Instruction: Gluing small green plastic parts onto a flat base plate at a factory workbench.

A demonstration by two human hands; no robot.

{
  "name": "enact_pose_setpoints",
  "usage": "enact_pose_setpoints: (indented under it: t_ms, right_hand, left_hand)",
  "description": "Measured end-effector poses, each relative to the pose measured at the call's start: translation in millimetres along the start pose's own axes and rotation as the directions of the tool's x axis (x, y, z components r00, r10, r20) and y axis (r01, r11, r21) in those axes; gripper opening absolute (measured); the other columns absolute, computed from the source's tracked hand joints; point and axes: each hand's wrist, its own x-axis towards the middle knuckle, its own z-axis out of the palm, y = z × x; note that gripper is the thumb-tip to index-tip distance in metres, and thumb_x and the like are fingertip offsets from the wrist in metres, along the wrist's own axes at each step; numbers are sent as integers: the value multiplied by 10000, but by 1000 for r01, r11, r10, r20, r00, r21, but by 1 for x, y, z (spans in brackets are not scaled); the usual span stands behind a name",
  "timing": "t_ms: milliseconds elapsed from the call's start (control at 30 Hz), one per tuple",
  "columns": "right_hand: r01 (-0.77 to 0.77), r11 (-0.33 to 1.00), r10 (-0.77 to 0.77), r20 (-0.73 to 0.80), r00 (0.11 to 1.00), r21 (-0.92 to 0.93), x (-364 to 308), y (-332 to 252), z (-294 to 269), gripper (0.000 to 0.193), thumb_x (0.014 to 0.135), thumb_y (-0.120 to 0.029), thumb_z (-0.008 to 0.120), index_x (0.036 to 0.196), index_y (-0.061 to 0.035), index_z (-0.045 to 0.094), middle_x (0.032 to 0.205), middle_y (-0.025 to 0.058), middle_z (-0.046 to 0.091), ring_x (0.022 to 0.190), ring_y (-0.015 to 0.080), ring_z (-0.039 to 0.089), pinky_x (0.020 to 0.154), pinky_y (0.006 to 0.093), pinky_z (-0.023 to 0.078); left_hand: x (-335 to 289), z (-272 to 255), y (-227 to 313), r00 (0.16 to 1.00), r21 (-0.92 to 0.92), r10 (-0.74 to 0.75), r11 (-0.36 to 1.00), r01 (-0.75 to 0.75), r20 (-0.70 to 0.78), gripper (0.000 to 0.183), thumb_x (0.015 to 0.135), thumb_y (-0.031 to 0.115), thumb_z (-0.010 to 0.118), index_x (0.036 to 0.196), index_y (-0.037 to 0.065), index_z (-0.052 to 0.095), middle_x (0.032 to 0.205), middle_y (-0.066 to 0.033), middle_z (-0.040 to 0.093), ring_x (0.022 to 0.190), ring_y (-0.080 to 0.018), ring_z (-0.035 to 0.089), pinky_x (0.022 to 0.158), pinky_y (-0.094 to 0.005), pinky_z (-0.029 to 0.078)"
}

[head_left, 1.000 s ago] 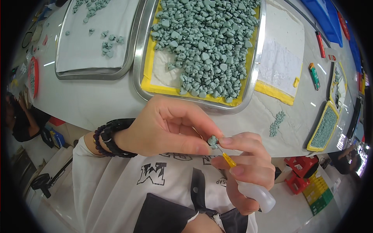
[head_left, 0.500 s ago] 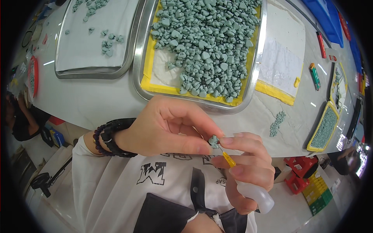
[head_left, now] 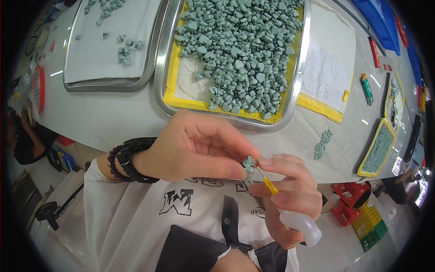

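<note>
Between the thumb and forefinger of my left hand (head_left: 199, 149) is pinched a small grey-green moulded piece (head_left: 248, 162). My right hand (head_left: 294, 195) is closed around a translucent squeeze bottle (head_left: 301, 226) fitted with a yellow needle tip (head_left: 271, 185). The thin metal needle points up and left, its end close beside the piece; whether it touches cannot be made out. The right forefinger reaches to the left fingertips. Just beyond my hands stands a metal tray (head_left: 158, 90) lined with yellow tape, heaped with similar grey-green pieces (head_left: 240, 54).
A second metal tray (head_left: 108, 86) at the left bears white paper and scattered pieces. Tiny green parts (head_left: 323, 144) lie on the table at right, near a yellow-edged tray (head_left: 377, 152) full of them. A green lighter-like object (head_left: 366, 89) and a red marker-like stick (head_left: 374, 52) lie farther right.
My right hand has shifted slightly right with the bottle, and the needle has drawn back a little from the piece. My left hand still pinches the piece, almost unmoved.
</note>
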Motion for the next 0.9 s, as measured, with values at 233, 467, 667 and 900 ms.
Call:
enact_pose_setpoints:
  t_ms: [233, 467, 667, 900]
  right_hand:
    - [-2, 1000, 2, -5, 1000, 3, 0, 1, 2, 490, 873, -444, 373, 771, 8, 533, 673, 125, 607, 796, 357, 608, 646, 441, 474]
    - [-2, 1000, 2, -1, 1000, 17, -1, 5, 1, 496, 862, -477, 382, 809, -2, 517, 671, 126, 607, 794, 358, 607, 642, 436, 473]
    - [-5, 1000, 4, -90, 996, -5, -7, 1, -10, 440, 842, -461, 458, 819, -23, 498, 718, 138, 611, 800, 350, 603, 645, 428, 471]
    - [174, 502, 41, 224, 974, -847, 1, 52, -66, 141, 672, -9, 588, 810, -40, 580, 871, 139, 589, 833, 275, 550, 739, 367, 427]
  left_hand:
    - [0, -1, -1, 1000, 5, 9, 1000, -9, -1, 254, 724, -100, 600, 972, -46, 580, 924, -92, 592, 868, -121, 571, 779, -235, 480]
    - [0, -1, -2, 1000, -11, -7, 1000, 7, -25, 259, 725, -99, 600, 978, -49, 573, 918, -93, 592, 873, -125, 573, 779, -236, 480]
    - [3, 3, 2, 1000, -22, 7, 1000, -8, -27, 268, 713, -114, 595, 972, -64, 551, 927, -164, 584, 866, -201, 585, 756, -284, 489]
    - [4, 15, -3, 905, 427, -425, 820, 381, 8, 214, 693, -39, 655, 899, -38, 596, 855, -132, 616, 768, -184, 605, 688, -269, 486]
